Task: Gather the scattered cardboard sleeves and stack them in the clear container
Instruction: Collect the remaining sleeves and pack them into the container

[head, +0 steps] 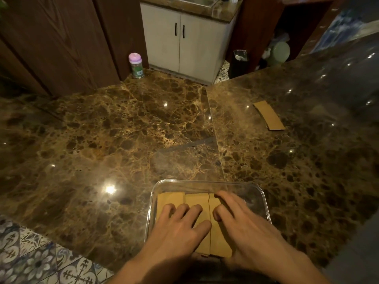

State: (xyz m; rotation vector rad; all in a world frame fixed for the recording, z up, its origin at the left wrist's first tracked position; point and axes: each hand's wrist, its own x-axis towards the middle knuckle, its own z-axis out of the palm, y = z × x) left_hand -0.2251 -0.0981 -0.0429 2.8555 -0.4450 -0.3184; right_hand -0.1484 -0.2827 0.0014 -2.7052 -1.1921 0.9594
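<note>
A clear rectangular container (207,184) stands on the marble counter near its front edge. Inside it lie several flat brown cardboard sleeves (196,200), side by side and overlapping. My left hand (180,226) rests flat on the left sleeves with its fingers spread. My right hand (242,220) presses on the right-hand sleeve, fingers slightly curled at its edge. Neither hand grips anything that I can see. One more cardboard sleeve (268,117) lies flat on the counter, far to the right and well beyond the container.
The dark brown marble counter (123,130) is L-shaped with a seam running down its middle. A small bottle with a pink lid (135,65) stands at the back by the wooden wall. Patterned floor tiles (30,255) show past the front left edge.
</note>
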